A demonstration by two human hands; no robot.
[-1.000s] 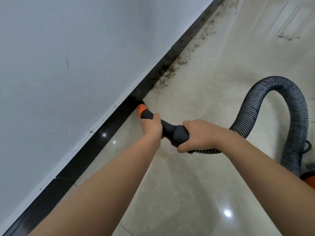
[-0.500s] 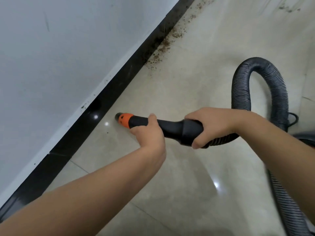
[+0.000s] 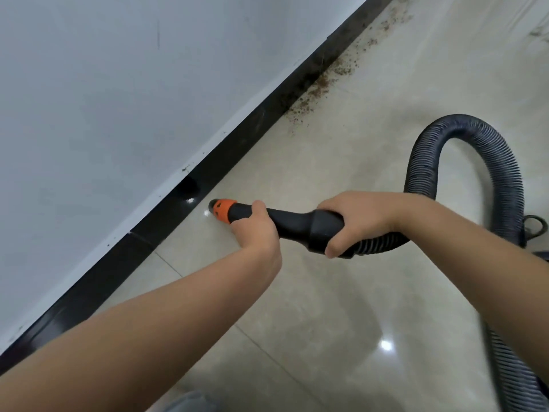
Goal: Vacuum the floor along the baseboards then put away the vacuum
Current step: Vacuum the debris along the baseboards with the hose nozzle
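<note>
Both hands grip the vacuum's black nozzle (image 3: 292, 223): the left hand (image 3: 255, 230) is wrapped around the narrow front part just behind the orange tip (image 3: 222, 210), and the right hand (image 3: 356, 221) is curled around the thick collar where the nozzle joins the ribbed hose (image 3: 463, 162).

Largest in view is the grey-white wall (image 3: 104, 99), filling the upper left. Below it spreads the glossy beige tile floor (image 3: 326, 307), with grout lines and bright light reflections. Between wall and floor a black baseboard (image 3: 166, 218) runs diagonally from lower left to upper right.

The hose rises from the right hand in a tall arch at the right side, comes down again, and a further length runs off the bottom right corner. A dark cord loop (image 3: 534, 226) lies on the floor just beside the hose's far leg.

The orange tip points toward the baseboard, near it but apart; whether it touches the floor cannot be told. Brown dirt (image 3: 315, 98) is scattered on the floor against the baseboard farther up, well apart from the tip. No containers appear.
</note>
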